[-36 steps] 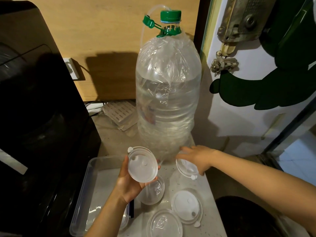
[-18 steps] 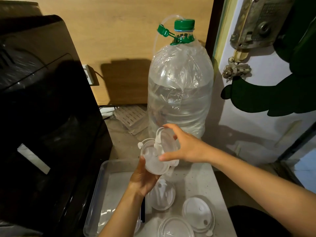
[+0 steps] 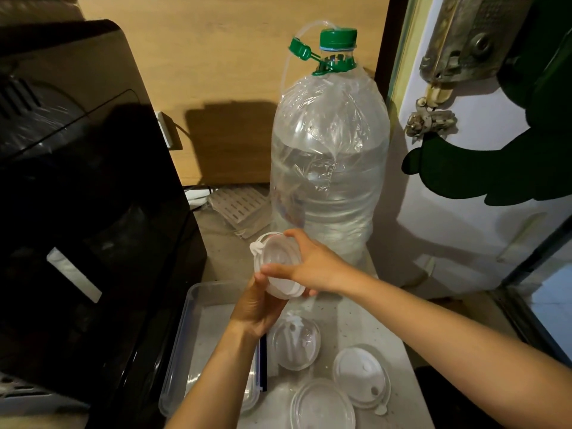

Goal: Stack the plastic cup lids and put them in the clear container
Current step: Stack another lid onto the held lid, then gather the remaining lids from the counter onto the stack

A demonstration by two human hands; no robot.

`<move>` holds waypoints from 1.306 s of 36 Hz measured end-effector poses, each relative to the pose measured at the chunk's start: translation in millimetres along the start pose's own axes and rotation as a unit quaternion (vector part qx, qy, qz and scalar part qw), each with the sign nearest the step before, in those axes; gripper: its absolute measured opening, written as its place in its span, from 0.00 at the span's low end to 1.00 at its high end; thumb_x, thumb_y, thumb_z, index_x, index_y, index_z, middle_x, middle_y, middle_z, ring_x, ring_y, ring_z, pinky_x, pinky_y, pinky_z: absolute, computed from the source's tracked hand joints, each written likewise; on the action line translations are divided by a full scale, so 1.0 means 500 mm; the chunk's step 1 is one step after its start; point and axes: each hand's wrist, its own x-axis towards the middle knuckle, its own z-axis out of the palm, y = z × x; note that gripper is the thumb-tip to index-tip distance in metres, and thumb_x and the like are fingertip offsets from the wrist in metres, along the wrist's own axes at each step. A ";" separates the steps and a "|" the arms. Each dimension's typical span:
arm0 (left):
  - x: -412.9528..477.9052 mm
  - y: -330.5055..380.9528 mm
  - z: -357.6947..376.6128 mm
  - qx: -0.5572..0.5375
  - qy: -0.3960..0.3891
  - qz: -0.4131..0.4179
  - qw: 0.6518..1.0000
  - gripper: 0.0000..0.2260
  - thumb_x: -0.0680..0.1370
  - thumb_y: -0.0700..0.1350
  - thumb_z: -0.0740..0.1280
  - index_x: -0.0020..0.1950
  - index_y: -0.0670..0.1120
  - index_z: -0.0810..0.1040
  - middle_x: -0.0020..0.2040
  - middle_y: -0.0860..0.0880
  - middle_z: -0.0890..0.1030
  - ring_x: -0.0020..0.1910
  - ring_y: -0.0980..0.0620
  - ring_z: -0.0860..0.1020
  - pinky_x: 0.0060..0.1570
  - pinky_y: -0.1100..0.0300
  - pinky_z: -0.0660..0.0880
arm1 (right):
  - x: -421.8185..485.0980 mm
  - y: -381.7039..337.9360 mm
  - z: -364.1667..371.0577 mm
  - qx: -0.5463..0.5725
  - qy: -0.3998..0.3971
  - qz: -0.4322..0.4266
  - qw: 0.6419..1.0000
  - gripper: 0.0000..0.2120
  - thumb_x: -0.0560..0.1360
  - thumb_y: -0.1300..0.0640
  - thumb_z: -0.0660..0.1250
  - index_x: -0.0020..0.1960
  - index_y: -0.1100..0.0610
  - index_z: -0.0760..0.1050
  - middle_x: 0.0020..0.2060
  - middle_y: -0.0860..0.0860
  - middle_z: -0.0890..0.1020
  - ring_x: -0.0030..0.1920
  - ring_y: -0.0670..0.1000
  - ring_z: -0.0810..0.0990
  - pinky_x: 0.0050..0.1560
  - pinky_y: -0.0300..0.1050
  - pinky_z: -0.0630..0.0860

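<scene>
Both my hands hold a small stack of translucent plastic cup lids (image 3: pixel 278 267) in the air above the far end of the clear container (image 3: pixel 193 342). My left hand (image 3: pixel 258 306) cups the stack from below. My right hand (image 3: pixel 312 264) presses a lid onto it from above and the right, thumb on the near rim. Three more lids lie on the counter: a domed one (image 3: pixel 295 342), a flat white one (image 3: pixel 360 377) and a clear one (image 3: pixel 322 407) at the bottom edge. My left forearm hides part of the container's inside.
A large water bottle (image 3: pixel 329 156) with a green cap stands just behind my hands. A black appliance (image 3: pixel 77 212) fills the left side, touching the container. A white door (image 3: pixel 483 196) with a metal latch is on the right. The counter edge runs down the right.
My right hand has pushed its lid down onto the lid held in my left hand, so the two now sit nested. The camera view has shifted slightly.
</scene>
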 end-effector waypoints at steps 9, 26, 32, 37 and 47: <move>-0.007 0.003 0.011 0.044 -0.011 0.012 0.999 0.48 0.46 0.57 0.81 0.60 0.41 0.69 0.45 0.46 0.85 0.45 0.50 0.83 0.41 0.59 0.80 | -0.001 -0.001 0.005 0.010 -0.019 0.032 0.999 0.39 0.66 0.36 0.68 0.69 0.48 0.56 0.65 0.53 0.71 0.48 0.58 0.83 0.41 0.54 0.83; -0.023 0.011 -0.049 0.004 0.108 0.021 0.994 0.49 0.36 0.56 0.81 0.55 0.48 0.72 0.50 0.47 0.77 0.49 0.50 0.76 0.40 0.61 0.81 | 0.015 0.128 0.037 -0.023 -0.048 0.066 0.996 0.47 0.69 0.48 0.72 0.76 0.53 0.44 0.72 0.58 0.64 0.62 0.58 0.75 0.55 0.50 0.76; -0.032 0.014 -0.055 0.015 0.109 0.018 0.994 0.49 0.39 0.57 0.81 0.58 0.49 0.71 0.52 0.46 0.76 0.52 0.49 0.75 0.43 0.59 0.80 | -0.004 0.188 0.141 -0.181 -0.097 0.070 0.976 0.50 0.63 0.41 0.73 0.74 0.56 0.50 0.72 0.57 0.61 0.69 0.59 0.66 0.64 0.52 0.70; -0.042 0.014 -0.061 0.012 0.103 0.009 0.995 0.48 0.40 0.57 0.81 0.58 0.49 0.71 0.54 0.46 0.76 0.54 0.47 0.75 0.45 0.58 0.80 | -0.004 0.190 0.202 -0.240 -0.074 0.064 0.966 0.51 0.63 0.37 0.72 0.73 0.59 0.52 0.69 0.56 0.62 0.68 0.60 0.65 0.61 0.53 0.69; -0.056 0.005 -0.068 0.006 0.101 0.003 0.995 0.47 0.42 0.58 0.81 0.58 0.49 0.72 0.54 0.45 0.76 0.55 0.47 0.74 0.45 0.58 0.80 | -0.003 0.189 0.236 -0.252 -0.044 0.056 0.965 0.42 0.67 0.42 0.72 0.69 0.64 0.58 0.65 0.58 0.68 0.65 0.59 0.68 0.60 0.51 0.70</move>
